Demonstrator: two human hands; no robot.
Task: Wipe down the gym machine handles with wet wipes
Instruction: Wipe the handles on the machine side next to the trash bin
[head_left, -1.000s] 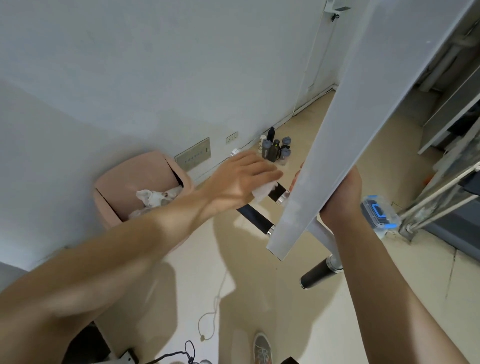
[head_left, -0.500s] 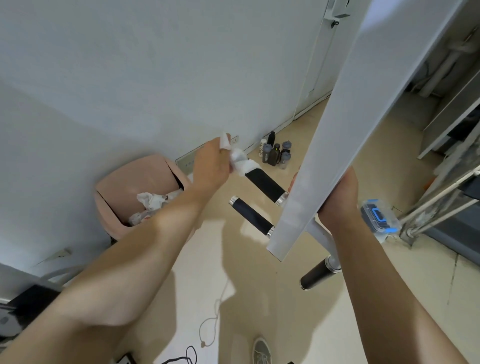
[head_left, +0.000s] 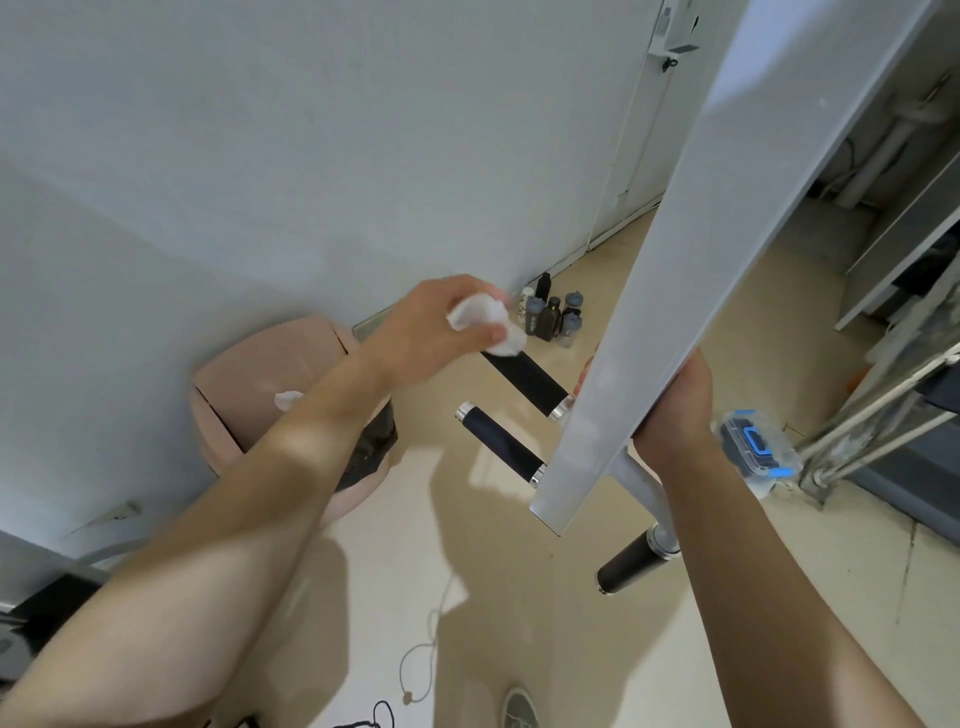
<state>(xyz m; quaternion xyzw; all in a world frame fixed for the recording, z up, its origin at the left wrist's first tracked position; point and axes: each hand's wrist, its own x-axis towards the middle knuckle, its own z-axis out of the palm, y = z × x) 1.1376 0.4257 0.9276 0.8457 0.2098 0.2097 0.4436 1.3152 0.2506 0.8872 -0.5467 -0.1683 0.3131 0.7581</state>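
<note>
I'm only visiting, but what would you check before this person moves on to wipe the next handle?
1. The left hand grips the wipe: ok.
2. The wipe touches the far end of the top handle: ok.
3. The right hand grips the white beam: ok.
4. The middle handle is bare, with nothing in its way: ok.
5. The wipe is wet enough: cannot tell.
6. The blue-lidded pack is in sight: ok.

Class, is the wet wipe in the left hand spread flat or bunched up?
Bunched up: the wet wipe is a crumpled wad, gripped in the curled left hand at the tip of the upper black handle.
</note>
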